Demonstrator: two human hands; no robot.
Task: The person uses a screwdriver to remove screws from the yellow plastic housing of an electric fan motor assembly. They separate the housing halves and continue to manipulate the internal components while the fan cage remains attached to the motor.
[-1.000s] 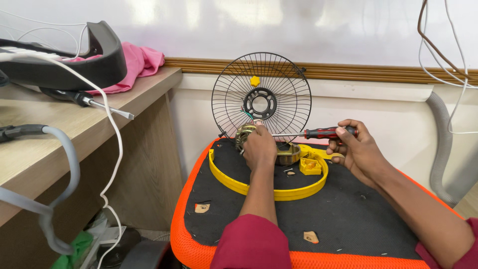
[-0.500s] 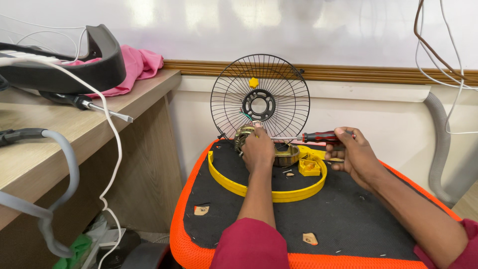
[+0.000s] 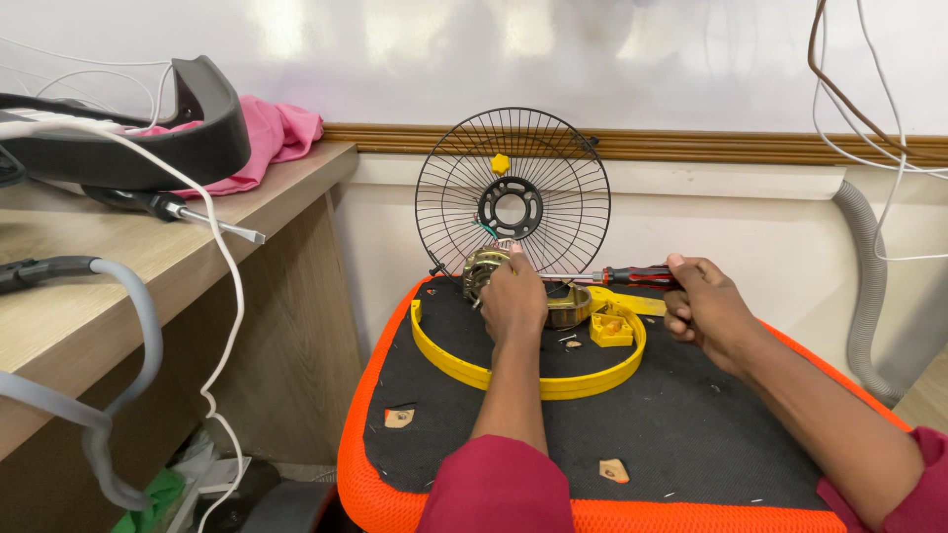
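Red-handled screwdriver [image 3: 632, 275] gripped right [image 3: 703, 308]; left [image 3: 513, 301] clasps motor [image 3: 486, 268].

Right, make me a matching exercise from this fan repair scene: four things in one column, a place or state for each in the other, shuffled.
Things:
1. wire fan guard
2. yellow ring
3. red-handled screwdriver
4. pink cloth

Places or states:
A. lying on the wooden desk, at the back by the wall
B. held in the right hand
C. standing upright against the wall
D. lying flat on the black pad with the orange rim

Pairs: 1-C, 2-D, 3-B, 4-A
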